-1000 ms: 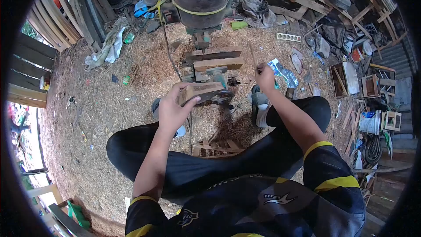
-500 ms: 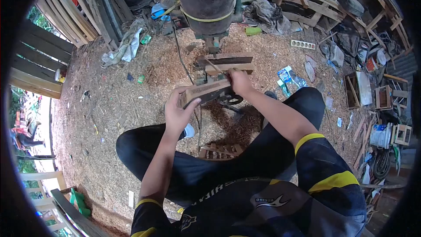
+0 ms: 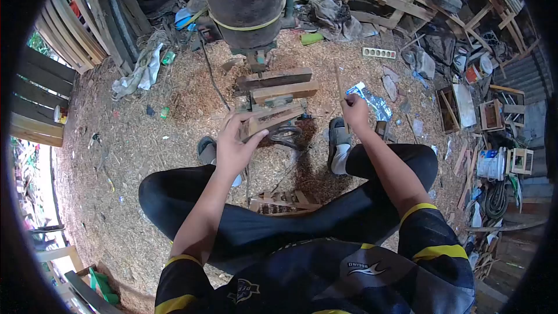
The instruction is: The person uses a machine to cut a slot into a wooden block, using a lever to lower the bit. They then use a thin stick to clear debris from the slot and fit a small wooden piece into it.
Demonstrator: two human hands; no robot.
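Observation:
My left hand [image 3: 234, 139] is wrapped round the near end of a short wooden block [image 3: 280, 118], thumb along its near side. The block has a pale top edge and lies tilted in front of the machine. Off to the right, my right hand [image 3: 357, 114] grips a thin brown stick [image 3: 340, 84] that points away from me. Just beyond the held block, two more wooden pieces, a pale board [image 3: 286, 91] and a darker board [image 3: 276, 78], lie under the machine's dark rounded housing [image 3: 241, 0]. A dark handwheel [image 3: 286, 135] shows below the block.
Wood shavings cover the ground [image 3: 133, 180]. A black cable [image 3: 212, 75] runs down left of the machine. A slatted wooden piece [image 3: 285, 204] lies between my legs. A blue-and-white plastic wrapper [image 3: 375, 103] and a white power strip [image 3: 379, 53] are at right, with scrap wood beyond.
My right hand has moved right, away from the block, carrying the stick, which now points nearly straight ahead. My left hand stays on the block. The view has shifted slightly.

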